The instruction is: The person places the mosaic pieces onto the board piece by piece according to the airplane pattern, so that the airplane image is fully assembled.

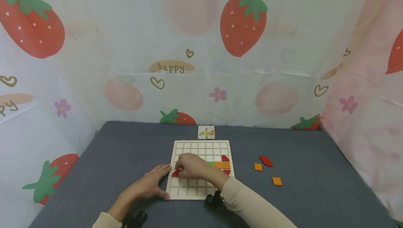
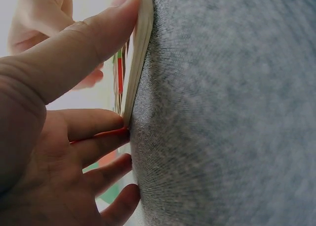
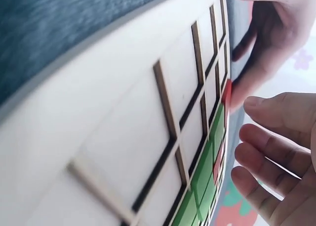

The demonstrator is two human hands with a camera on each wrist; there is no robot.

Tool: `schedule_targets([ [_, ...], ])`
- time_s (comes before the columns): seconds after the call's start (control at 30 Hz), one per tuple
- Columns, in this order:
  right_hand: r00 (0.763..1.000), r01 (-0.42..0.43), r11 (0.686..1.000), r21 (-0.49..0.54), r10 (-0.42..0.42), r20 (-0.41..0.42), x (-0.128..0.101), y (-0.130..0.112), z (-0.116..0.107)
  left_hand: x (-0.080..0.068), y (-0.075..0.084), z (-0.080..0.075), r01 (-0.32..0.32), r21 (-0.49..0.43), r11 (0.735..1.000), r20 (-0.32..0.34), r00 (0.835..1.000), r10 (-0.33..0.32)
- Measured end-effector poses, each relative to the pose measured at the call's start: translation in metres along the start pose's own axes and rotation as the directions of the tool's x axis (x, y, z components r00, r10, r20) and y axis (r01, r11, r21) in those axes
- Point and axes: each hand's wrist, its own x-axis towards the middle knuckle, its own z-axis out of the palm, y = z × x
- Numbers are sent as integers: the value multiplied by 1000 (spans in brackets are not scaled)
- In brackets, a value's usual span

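Note:
A pale wooden grid board (image 1: 189, 193) lies on the grey table. Its cells hold a green square (image 1: 210, 164), orange squares (image 1: 218, 165) and red curved pieces (image 1: 225, 158). My left hand (image 1: 151, 180) rests along the board's left edge, thumb near the front corner and fingers extended farther up. Over the board's left half is my right hand (image 1: 193, 166), fingertips pointing down close to a red curved piece (image 1: 175, 173). In the right wrist view its fingers (image 3: 266, 161) are loosely bent, with no piece showing between them. Green squares (image 3: 202, 181) sit in the grid beside them.
A small pattern card (image 1: 206, 132) lies behind the board. To the right are loose pieces: a red leaf-shaped one (image 1: 266, 161) and two orange squares (image 1: 258, 167). A strawberry-print cloth (image 1: 201, 102) hangs behind the table (image 1: 132, 144) and at its sides.

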Motion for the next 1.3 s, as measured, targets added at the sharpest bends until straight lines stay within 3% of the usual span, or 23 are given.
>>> schedule_targets([
  [0.63,995,-63,986,152,74,-63,-46,38,-21,2,1,1,33,-1,999,4,999,-33],
  [0.93,986,-130,968,216,148,-70,-72,58,-31,2,3,1,46,-1,999,3,999,-46],
  [1.3,971,-180,955,234,211,-114,-105,85,-37,2,3,0,54,-3,999,5,999,-54],
])
